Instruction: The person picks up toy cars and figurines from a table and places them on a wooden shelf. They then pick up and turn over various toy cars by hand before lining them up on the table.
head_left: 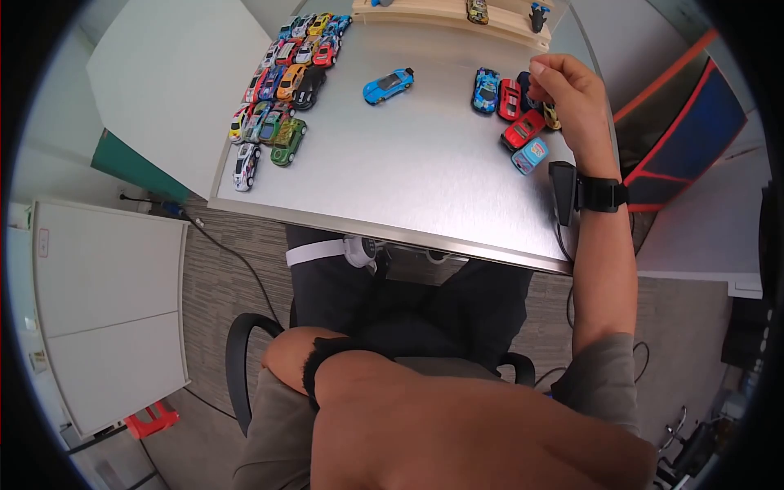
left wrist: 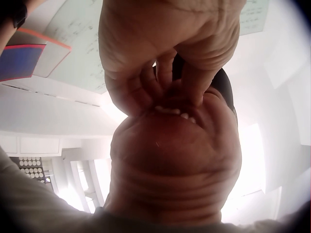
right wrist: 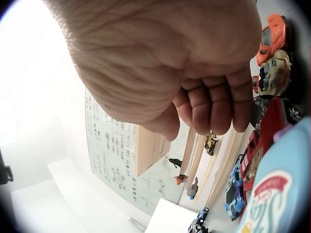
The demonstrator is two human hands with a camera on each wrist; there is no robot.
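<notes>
My right hand (head_left: 572,94) hovers over the right side of the metal table, fingers loosely bent and holding nothing. Below and beside it cluster several toy cars: a light blue one (head_left: 531,155) with lettering on its roof, a red one (head_left: 523,129), a second red one (head_left: 509,100) and a blue patterned one (head_left: 486,90). The hand partly covers a dark car and a yellowish one. In the left wrist view my left hand (left wrist: 165,34) is raised to the person's face, fingers and thumb bent with their tips against it; I cannot tell whether they pinch.
A single blue toy car (head_left: 389,86) sits mid-table. Rows of toy cars (head_left: 273,131) line the left edge. At the back stands a wooden rack (head_left: 441,15) with small figures and a car on it. A white board (head_left: 175,90) adjoins the table on the left.
</notes>
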